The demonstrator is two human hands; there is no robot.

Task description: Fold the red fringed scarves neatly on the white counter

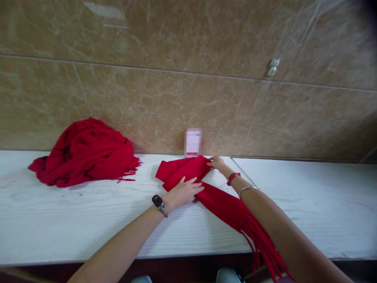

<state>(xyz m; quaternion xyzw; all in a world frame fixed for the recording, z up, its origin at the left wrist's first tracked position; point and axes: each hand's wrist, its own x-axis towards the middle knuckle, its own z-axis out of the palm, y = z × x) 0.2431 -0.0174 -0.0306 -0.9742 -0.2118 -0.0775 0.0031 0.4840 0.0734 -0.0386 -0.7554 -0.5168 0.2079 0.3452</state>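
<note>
Our left hand (183,192) spreads on the red scarf (216,201), mid-way along the white bench (88,224) | our right hand (217,162) pinches its far-right edge | we're apparently folding; next move likely calls for holding it flat

So we've got a long white wood-grain table (88,224) here, with a thin seam (244,173) cutting across its top toward the right. On the left we see a crumpled heap of red cloth (88,157), tassels out to one side. Mid-table there's a red scarf (219,201), bunched in folds at the back, its fringe (262,237) trailing past the front edge
</note>
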